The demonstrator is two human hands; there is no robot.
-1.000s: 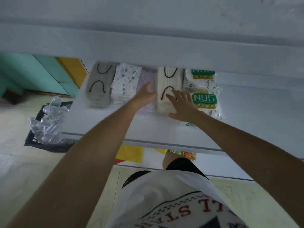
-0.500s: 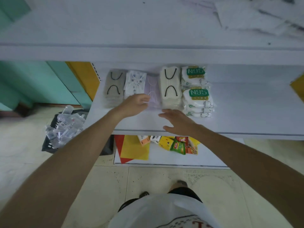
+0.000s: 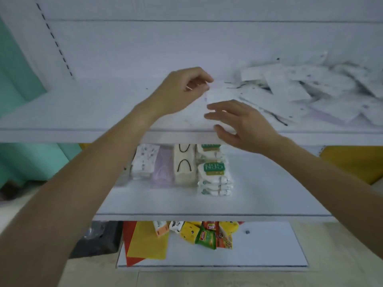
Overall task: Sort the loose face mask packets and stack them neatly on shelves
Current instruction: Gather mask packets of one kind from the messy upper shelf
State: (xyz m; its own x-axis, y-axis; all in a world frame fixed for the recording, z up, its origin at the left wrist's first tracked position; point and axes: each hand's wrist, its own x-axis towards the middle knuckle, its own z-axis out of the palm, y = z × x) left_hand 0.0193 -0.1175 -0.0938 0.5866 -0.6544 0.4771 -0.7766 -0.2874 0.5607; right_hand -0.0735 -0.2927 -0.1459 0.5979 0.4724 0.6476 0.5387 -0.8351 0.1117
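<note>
Left hand (image 3: 184,90): raised over the white upper shelf (image 3: 99,106), fingers curled, thumb and fingertips pinching the top left corner of a flat white face mask packet (image 3: 220,95). Blur softens the contact.

Right hand (image 3: 242,125): fingers spread and relaxed, holding nothing, just below the packet's lower edge. Whether they touch cannot be told.

Held packet: above the upper shelf, near its middle, beside a loose pile of white face mask packets (image 3: 310,90) scattered across the right of that shelf.

White middle shelf (image 3: 273,193): four sorted groups in a row, touching or nearly so. From the left: a white patterned packet stack (image 3: 145,162), a lilac packet stack (image 3: 162,169), a cream mask stack with black ear loops (image 3: 184,164), and green-labelled N95 packet stacks (image 3: 214,175), one behind the other.

White bottom shelf (image 3: 269,245): red and yellow sheets (image 3: 145,241) and a cluster of colourful snack packets (image 3: 205,234).

Floor, left: a black crate (image 3: 97,239).
</note>
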